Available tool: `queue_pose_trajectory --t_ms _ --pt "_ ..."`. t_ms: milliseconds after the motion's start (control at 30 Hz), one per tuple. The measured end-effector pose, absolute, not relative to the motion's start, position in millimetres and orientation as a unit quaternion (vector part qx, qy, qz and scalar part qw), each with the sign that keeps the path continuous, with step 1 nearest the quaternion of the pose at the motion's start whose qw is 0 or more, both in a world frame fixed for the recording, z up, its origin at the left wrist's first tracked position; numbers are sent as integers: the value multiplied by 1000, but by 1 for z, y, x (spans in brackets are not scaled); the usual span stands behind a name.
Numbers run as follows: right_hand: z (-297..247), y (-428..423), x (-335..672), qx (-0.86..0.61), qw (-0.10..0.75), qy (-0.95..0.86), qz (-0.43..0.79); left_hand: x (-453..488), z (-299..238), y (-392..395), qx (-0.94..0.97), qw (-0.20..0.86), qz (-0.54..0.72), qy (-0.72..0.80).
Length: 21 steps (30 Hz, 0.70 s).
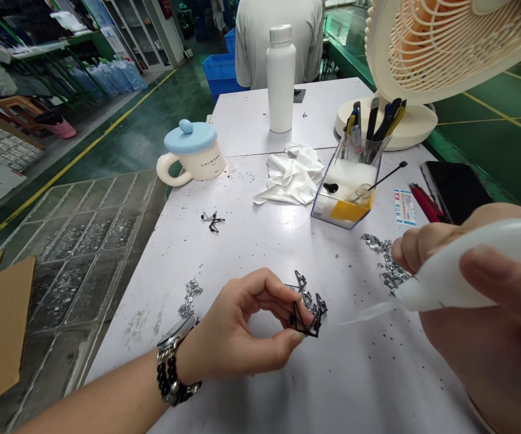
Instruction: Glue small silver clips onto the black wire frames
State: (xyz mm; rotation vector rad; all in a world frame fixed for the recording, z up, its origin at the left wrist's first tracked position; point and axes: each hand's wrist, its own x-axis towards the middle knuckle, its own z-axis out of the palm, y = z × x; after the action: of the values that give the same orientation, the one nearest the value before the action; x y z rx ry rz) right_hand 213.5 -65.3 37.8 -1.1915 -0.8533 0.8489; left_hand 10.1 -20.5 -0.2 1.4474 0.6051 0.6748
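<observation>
A small black frame (317,326) is held above the table (242,241), pinched between the left hand's (226,337) thumb and fingers, which hide part of it; the black pieces (320,303) behind blur into its outline. Apart from it, a faint nozzle (375,311) tips the white bottle (445,277), gripped by the right hand (463,340), both cut off at the right edge. That hand partly covers scattered metal pieces (393,274).

A white bottle (447,282) points its nozzle (373,312) toward a black frame (306,331).
</observation>
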Motion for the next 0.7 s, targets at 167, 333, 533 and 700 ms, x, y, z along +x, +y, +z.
queue_pose_trajectory --t_ms 167,333,533,700 --pt "41 -67 209 -535 642 -396 380 11 0 -20 645 651 300 265" --pt "39 -68 207 -550 626 -413 367 10 0 -20 647 649 296 269" --pt "40 -69 205 -552 622 -416 367 10 1 -21 641 654 294 273" --pt "40 -70 206 -554 622 -424 356 11 1 -19 642 655 296 268"
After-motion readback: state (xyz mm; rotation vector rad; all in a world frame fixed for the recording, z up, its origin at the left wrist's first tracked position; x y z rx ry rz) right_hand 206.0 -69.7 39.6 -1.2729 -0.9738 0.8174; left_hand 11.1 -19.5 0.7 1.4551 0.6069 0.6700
